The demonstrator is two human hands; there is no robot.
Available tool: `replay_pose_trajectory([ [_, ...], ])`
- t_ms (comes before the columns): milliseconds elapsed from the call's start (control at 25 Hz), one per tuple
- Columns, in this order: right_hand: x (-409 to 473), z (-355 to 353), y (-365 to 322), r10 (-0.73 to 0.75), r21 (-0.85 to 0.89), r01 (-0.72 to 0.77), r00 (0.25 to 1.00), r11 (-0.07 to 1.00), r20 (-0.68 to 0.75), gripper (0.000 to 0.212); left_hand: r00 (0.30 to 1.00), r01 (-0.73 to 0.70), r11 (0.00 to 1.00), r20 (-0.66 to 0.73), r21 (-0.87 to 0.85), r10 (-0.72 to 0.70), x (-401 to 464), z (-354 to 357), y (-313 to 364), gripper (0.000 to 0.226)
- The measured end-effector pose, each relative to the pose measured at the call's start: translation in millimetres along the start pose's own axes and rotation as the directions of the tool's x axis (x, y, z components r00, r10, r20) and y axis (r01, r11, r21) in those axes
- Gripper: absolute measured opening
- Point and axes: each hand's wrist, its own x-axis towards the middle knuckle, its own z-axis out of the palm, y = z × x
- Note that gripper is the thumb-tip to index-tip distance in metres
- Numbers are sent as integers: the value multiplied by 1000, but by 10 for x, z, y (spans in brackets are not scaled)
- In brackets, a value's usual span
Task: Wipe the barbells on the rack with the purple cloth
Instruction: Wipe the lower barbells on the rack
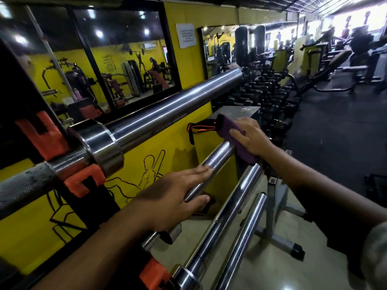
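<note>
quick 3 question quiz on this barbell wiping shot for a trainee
1. True or false: the purple cloth is on the top barbell.
2. Which hand presses the cloth to the bar? A) left hand B) right hand
3. What does the left hand rest on?

Key
1. False. The cloth is wrapped over the far end of the second barbell, one below the top bar.
2. B. The right hand lies over the cloth at the bar's end.
3. The same second barbell, nearer the camera, with fingers laid flat along the sleeve and the thumb under it.
</note>
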Motion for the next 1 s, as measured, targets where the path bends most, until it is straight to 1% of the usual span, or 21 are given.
replay_pose_trajectory([
  [40, 105, -74, 107, 108, 15, -108, 994, 994, -4, 39, 1000, 0, 1000, -6, -2, 0, -9, 3, -4, 65],
  [120, 257, -172, 168, 300, -13, -300, 954, 954, 10, 44, 1000, -4, 1000, -17, -15, 4, -5, 2, -11, 65],
  [160, 280, -163, 112, 322, -75, -319, 946, 945, 31, 44, 1000, -7, 1000, -19, -13, 6, -3, 3, -18, 65],
  [200, 238, -116, 6, 300, -121, -291, 952, 949, 62, 44, 1000, -5, 1000, -18, -7, 5, 1, 5, -20, 65],
  [240, 142, -49, -155, 246, -130, -234, 965, 964, 93, 45, 1000, -4, 1000, -18, 0, 4, 4, 7, -29, 65],
  [280, 16, 37, -312, 159, -92, -149, 981, 984, 111, 45, 1000, -7, 1000, -19, 6, 7, 9, 10, -42, 65],
  [360, -229, 124, -493, -6, 11, 5, 996, 1000, 90, 38, 1000, -6, 1000, -1, 13, 6, 16, 17, -24, 65],
  [400, -242, 104, -471, -62, 34, 60, 994, 998, 89, 34, 1000, -3, 1000, 5, 14, 3, 14, 14, -14, 65],
  [440, -190, 84, -339, -83, 26, 81, 992, 996, 96, 31, 1000, 0, 1000, 8, 12, 0, 4, 13, -14, 65],
  [480, -92, 33, -184, -42, -1, 42, 996, 999, 74, 31, 1000, 0, 1000, 12, 9, 0, 3, 8, -15, 64],
  [520, 34, -52, -52, 74, 3, -75, 996, 997, 43, 32, 1000, -1, 1000, 16, 4, 1, 3, 2, -10, 62],
  [600, 218, -171, 152, 299, 40, -299, 954, 953, 13, 40, 1000, -5, 1000, 21, -12, 5, 14, 5, 1, 57],
  [640, 240, -158, 152, 351, 9, -351, 936, 936, 11, 40, 1000, -6, 1000, 26, -14, 7, 11, -4, 3, 54],
  [680, 218, -108, 74, 350, -37, -349, 937, 936, 13, 37, 999, -7, 1000, 34, -10, 7, 5, -23, 3, 52],
  [720, 160, -59, -58, 307, -57, -306, 951, 950, 19, 29, 999, -7, 1000, 45, 1, 7, 4, -37, 7, 51],
  [800, -40, 19, -361, 177, -7, -177, 983, 984, 38, 19, 998, -11, 999, 62, 39, 8, 20, -51, 24, 52],
  [840, -108, 29, -459, 140, 21, -141, 989, 990, 52, 18, 998, -17, 998, 61, 54, 14, 20, -62, 47, 52],
  [920, -100, -63, -594, 155, 61, -161, 984, 985, 87, 22, 1000, -14, 999, 8, 48, 13, -33, -75, 102, 51],
  [960, -91, -104, -651, 160, 88, -164, 986, 983, 47, 26, 999, -13, 997, -33, 76, 15, -106, -84, 114, 49],
  [1000, -97, -137, -683, 182, 120, -180, 983, 976, -5, 30, 998, -36, 989, -54, 144, 44, -194, -104, 111, 48],
])
